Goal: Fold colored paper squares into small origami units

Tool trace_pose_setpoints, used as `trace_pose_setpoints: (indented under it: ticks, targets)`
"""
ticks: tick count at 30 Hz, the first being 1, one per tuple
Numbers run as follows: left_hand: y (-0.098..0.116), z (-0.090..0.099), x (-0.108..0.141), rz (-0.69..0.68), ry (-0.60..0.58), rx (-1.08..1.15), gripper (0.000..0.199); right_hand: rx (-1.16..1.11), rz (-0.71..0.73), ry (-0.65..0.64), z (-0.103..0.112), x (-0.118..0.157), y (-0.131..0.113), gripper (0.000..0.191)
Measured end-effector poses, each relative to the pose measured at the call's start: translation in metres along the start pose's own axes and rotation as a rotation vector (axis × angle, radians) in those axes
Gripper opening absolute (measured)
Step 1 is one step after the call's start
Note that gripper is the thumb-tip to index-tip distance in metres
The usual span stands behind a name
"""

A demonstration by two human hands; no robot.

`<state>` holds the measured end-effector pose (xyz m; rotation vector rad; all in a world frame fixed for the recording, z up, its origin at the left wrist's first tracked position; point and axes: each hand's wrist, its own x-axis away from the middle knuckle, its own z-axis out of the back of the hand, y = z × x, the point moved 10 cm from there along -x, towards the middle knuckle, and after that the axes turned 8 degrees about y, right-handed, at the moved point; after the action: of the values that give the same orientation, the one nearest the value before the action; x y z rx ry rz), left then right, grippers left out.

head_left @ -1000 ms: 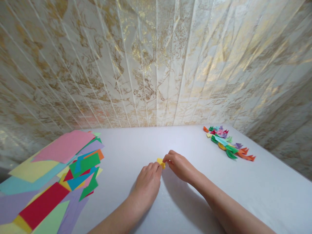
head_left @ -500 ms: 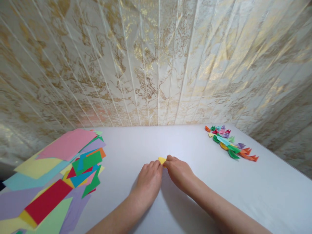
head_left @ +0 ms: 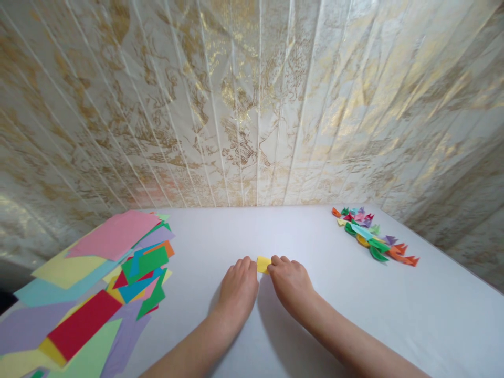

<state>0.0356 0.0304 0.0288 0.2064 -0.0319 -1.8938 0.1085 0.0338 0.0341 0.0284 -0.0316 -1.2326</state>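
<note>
A small piece of yellow paper (head_left: 263,264) shows between my two hands at the middle of the white table (head_left: 220,231). My left hand (head_left: 239,283) has its fingers curled closed at the paper's left edge. On the opposite edge, my right hand (head_left: 290,278) pinches the paper with thumb and fingers. Both fingertips rest close to the tabletop. The parts of the paper under the fingers are hidden, so its folds cannot be made out.
Coloured paper sheets, among them a pink sheet (head_left: 118,234) and a red rectangle (head_left: 84,324), overlap along the left side. Several small folded paper pieces (head_left: 370,236) in mixed colours lie at the far right. A gold-patterned curtain (head_left: 244,105) hangs behind the table.
My hands have moved slightly apart, and more of the yellow paper shows between them. The whole view has shifted a little.
</note>
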Motion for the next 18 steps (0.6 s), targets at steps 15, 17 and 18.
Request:
trace_pose_setpoints:
  ticks: [15, 17, 18]
  targets:
    - [-0.021, -0.006, -0.022, -0.088, 0.203, 0.425, 0.044, -0.075, 0.042, 0.141, -0.009, -0.013, 0.012, 0.032]
    - [-0.017, -0.006, -0.020, -0.101, 0.198, 0.409, 0.037, -0.102, 0.031, 0.131, -0.009, -0.014, 0.014, 0.032]
    - [-0.016, -0.006, -0.020, -0.099, 0.195, 0.400, 0.034, -0.122, 0.027, 0.123, -0.009, -0.013, 0.015, 0.033]
